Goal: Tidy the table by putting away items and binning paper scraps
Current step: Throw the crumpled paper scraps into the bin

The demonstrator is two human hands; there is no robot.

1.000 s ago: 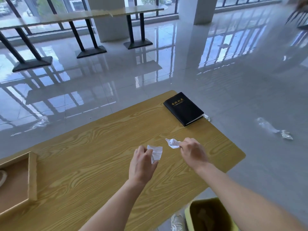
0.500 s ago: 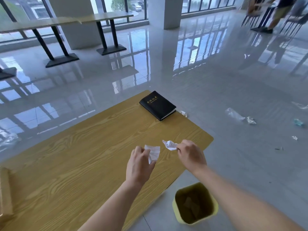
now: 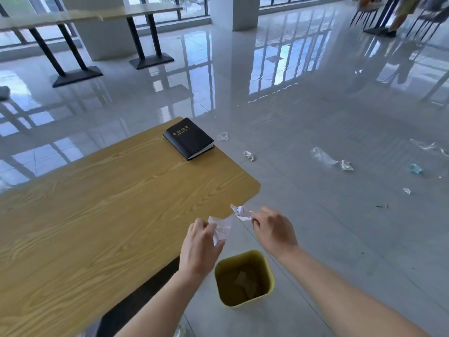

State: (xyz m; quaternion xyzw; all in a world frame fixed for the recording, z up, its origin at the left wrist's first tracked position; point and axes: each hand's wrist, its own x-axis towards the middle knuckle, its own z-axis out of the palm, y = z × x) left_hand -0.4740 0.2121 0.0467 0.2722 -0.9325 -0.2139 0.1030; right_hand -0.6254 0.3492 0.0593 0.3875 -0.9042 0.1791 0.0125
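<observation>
At six o'clock the bin (image 3: 244,278) now sits below both hands, which have moved off the table (image 3: 102,215). The left hand (image 3: 200,246) pinches one scrap (image 3: 222,229), the right hand (image 3: 273,231) another scrap (image 3: 239,212); dropping looks next. The notebook (image 3: 188,138) waits at twelve o'clock.

The worktop (image 3: 97,215) is yellow-brown wood grain; the notebook (image 3: 188,138) black with gold lettering; the bin (image 3: 244,278) yellow; the paper scraps (image 3: 222,229) white; the floor (image 3: 315,117) glossy grey.
</observation>
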